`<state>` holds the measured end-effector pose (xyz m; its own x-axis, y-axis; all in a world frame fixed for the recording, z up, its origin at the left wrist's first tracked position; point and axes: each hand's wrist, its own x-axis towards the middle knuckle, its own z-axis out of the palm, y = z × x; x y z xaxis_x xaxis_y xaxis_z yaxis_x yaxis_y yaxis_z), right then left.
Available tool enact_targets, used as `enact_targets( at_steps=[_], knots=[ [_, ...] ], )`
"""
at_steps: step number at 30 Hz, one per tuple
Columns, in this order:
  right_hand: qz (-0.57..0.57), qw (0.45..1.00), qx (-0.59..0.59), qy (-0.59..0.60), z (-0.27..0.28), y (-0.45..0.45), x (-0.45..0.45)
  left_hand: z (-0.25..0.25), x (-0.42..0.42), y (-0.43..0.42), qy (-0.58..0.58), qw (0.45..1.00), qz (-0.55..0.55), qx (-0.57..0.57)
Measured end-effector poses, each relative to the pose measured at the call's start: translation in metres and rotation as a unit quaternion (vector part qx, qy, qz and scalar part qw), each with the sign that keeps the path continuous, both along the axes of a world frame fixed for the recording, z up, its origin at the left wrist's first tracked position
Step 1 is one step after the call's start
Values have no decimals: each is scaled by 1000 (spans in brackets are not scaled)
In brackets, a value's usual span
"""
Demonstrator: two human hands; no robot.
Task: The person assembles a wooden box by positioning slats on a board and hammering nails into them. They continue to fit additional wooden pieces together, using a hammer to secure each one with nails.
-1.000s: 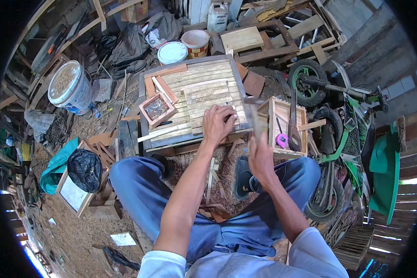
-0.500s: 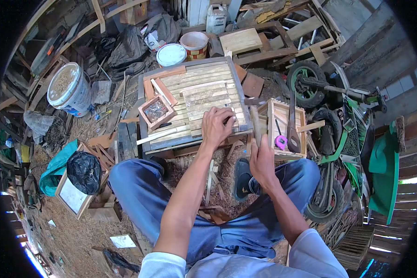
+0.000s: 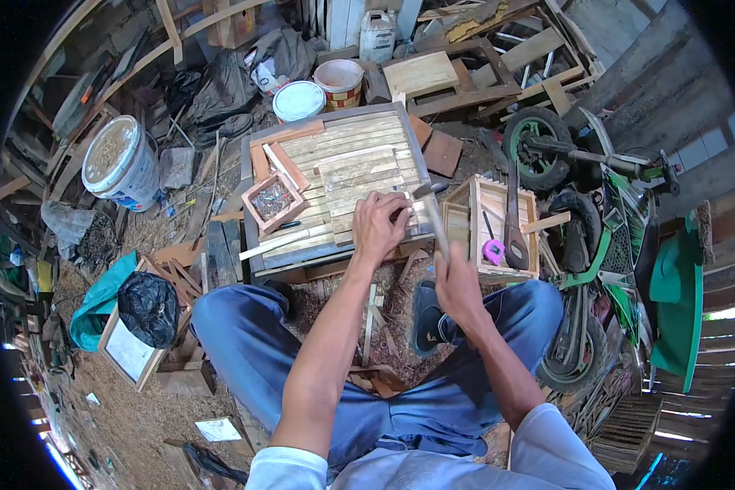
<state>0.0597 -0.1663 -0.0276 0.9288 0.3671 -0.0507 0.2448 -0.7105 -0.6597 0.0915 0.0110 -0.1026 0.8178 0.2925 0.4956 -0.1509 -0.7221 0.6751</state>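
Note:
My right hand is wrapped round the wooden handle of a hammer. The hammer's metal head is over the right edge of the slatted wooden table, close to the fingers of my left hand. My left hand rests on the table with thumb and fingers pinched together. What they pinch is too small or hidden to make out. Beneath and beyond that hand lies a panel of pale wooden slats. A small wooden box with what look like nails stands to the left.
Right of the table, a wooden crate holds a handsaw and a pink tape measure. A green motorbike stands farther right. Buckets and scrap wood lie around; shavings cover the ground.
The hammer has swung left and its head now sits nearer my left hand; in the earlier frame it was blurred. My left hand keeps its pinch in nearly the same place.

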Motion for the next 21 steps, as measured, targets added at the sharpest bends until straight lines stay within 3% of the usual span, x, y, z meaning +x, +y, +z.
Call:
enact_targets(
  at_steps=[2, 6, 9, 13, 19, 21],
  knots=[
    [-31, 998, 57, -4, 12, 6, -6, -2, -2, 1, 18, 1000, 3, -5],
    [32, 999, -37, -8, -8, -2, 5, -1, 3, 0, 8, 1000, 1, 0],
    [-31, 999, 15, 15, 13, 6, -3, -4, 2, 1, 10, 1000, -1, -10],
    [23, 999, -22, -28, -23, -4, 4, -5, 2, 0, 21, 1000, 17, 9],
    [-33, 999, 38, 3, 11, 9, -5, -2, -1, 1, 32, 999, 3, -7],
    [17, 1000, -5, -14, -3, -1, -1, 2, 1, 0, 32, 999, 12, -6]
  ],
)
